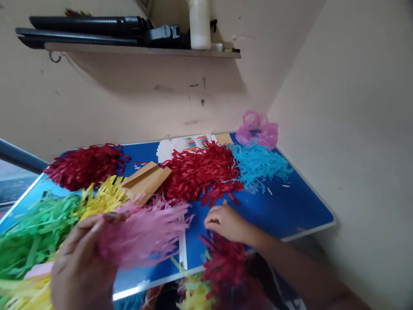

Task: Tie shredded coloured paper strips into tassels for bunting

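My left hand (82, 262) is raised at the lower left, fingers curled around a bunch of pink paper fringe (145, 230) that fans out to the right. On the blue table (290, 206) rests my right hand (226, 221), its fingers bent and pinched on a small tan piece beside the red paper strips (203, 172). Below that hand hangs a dark red fringe bundle (226, 262).
Piles of shredded paper cover the table: dark red (85, 165), yellow (103, 196), green (35, 228) and light blue (258, 163). A brown envelope (145, 181), printed sheets (183, 144) and a pink plastic bag (258, 129) lie behind. A shelf (142, 49) holds dark objects and a white bottle (200, 23).
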### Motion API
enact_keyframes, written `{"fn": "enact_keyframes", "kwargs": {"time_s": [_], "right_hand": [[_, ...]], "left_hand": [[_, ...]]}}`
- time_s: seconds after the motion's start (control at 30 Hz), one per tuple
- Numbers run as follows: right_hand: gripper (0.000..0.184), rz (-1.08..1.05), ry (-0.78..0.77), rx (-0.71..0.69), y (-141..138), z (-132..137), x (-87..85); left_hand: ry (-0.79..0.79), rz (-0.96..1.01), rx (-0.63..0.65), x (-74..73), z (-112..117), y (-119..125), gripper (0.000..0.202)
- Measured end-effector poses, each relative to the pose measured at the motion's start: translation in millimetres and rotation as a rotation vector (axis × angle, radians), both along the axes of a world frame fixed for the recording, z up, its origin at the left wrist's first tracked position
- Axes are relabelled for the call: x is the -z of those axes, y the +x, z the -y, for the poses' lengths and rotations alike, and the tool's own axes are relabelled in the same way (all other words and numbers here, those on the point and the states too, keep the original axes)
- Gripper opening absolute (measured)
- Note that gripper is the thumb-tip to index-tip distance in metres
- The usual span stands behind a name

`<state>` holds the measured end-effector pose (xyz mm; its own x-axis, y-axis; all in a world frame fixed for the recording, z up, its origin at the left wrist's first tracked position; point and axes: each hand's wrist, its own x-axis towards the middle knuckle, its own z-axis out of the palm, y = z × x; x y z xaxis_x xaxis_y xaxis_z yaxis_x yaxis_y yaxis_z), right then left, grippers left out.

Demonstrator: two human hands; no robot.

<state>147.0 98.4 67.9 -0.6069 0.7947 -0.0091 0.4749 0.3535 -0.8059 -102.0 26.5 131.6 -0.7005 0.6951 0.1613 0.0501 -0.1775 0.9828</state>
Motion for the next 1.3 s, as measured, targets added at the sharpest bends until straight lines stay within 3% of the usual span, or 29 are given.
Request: {"fn": "enact_keyframes", "kwargs": {"time_s": [0.1, 0.17, 0.23, 0.33, 0.37, 0.43, 0.53, 0.73, 0.8, 0.87, 0.93, 1.1, 1.2, 1.3], "right_hand": [[0.016, 0.219, 0.052, -0.093, 10.7, 7.6, 28.5], [0.015, 0.236, 0.059, -0.044, 13.6, 10.6, 37.2], [0.014, 0.246, 0.076, 0.039, 16.2, 10.2, 39.2], [0.013, 0.219, 0.074, 0.132, 22.6, 6.6, 38.9], [0.013, 0.206, 0.067, 0.142, 25.5, 6.0, 39.2], [0.014, 0.188, 0.056, 0.146, 32.7, 7.3, 40.5], [0.015, 0.191, 0.057, 0.149, 45.9, 14.0, 41.9], [0.012, 0.232, 0.052, 0.104, 52.7, 24.6, 45.6], [0.012, 0.281, 0.066, 0.082, 48.6, 24.3, 48.1], [0.009, 0.338, 0.087, 0.063, 45.6, 21.7, 48.6], [0.005, 0.328, 0.111, 0.081, 44.3, 18.0, 44.4], [0.005, -0.196, 0.023, 0.233, 32.3, 19.2, 15.6], [0.005, -0.443, -0.154, 0.23, 17.4, 31.0, 1.4], [0.011, -0.52, -0.254, 0.247, 8.1, 41.8, -1.6]], "left_hand": [[-0.003, 0.08, 0.108, 1.0, 2.0, -9.6, 0.016], [-0.142, -0.03, 0.336, 11.1, 3.2, 3.7, 0.013], [-0.213, -0.286, 0.645, 26.6, 3.8, 30.9, 0.009], [-0.116, -0.788, 1.106, 53.1, 3.3, 81.3, 0.017], [-0.089, -0.934, 1.202, 61.1, 3.6, 95.6, 0.017], [-0.118, -1.194, 1.277, 74.6, 6.8, 114.2, 0.014], [-0.195, -1.355, 1.257, 91.0, 22.6, 116.3, 0.012], [-0.023, -1.27, 1.062, 138.2, 70.7, 103.0, 0.013], [-0.032, -1.201, 0.991, 147.0, 78.7, 102.0, 0.019], [-0.089, -1.061, 0.953, 141.8, 78.1, 97.0, 0.025], [-0.161, -0.904, 0.926, 123.5, 68.9, 87.2, 0.023], [-0.252, -0.61, 0.741, 70.8, 32.0, 69.9, 0.022], [-0.23, -0.524, 0.647, 61.1, 18.3, 78.0, 0.022], [-0.197, -0.504, 0.599, 62.1, 13.6, 89.1, 0.02]]}}
